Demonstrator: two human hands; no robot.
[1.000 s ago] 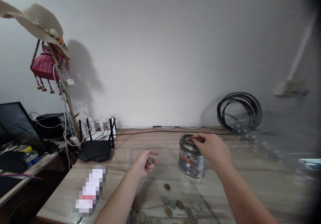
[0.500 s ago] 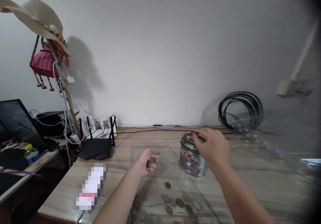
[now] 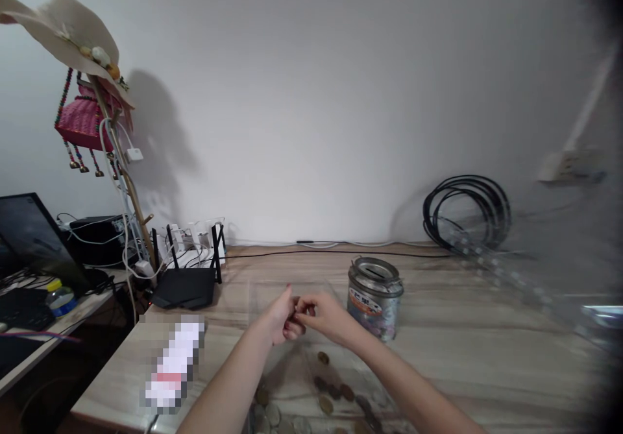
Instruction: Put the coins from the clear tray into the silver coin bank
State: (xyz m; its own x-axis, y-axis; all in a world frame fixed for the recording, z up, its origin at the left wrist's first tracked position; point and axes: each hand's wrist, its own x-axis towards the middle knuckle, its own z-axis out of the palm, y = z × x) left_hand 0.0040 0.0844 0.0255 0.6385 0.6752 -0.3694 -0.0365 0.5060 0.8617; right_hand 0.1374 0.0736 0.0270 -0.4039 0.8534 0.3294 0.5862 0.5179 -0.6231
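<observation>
Coins (image 3: pixel 292 313), what look like a few, sit cupped in the left hand (image 3: pixel 278 317) at centre frame, low; small & partly hidden, so count and type can't be told. Left hand is curled loosely around them. Right hand (image 3: pixel 325 316) meets it fingertip to fingertip, thumb & forefinger pinched at the same spot, prob. on one coin, though the grip itself is too small to confirm.

Just right of the hands stands the coin jar (image 3: pixel 374 298), upright, slotted lid on, w/ coins visible through its clear wall, apart from both hands. Below the hands, along the bottom edge, loose coins (image 3: pixel 327 392) lie scattered on a clear plastic sheet (image 3: pixel 272 291) on the wooden table (image 3: pixel 487 349).

Progress, judged from the layout: jar already holds a fair amount; plenty of coins are left on the table plus those in hand, so well short of finished.

Further out: black router (image 3: pixel 185 285) at left-centre, blurred-out white object (image 3: pixel 172 362) lower left, coiled black cable (image 3: pixel 466 210) against the wall at right, hat (image 3: pixel 63 32) & pink bag (image 3: pixel 80 122) on a stand upper left.
</observation>
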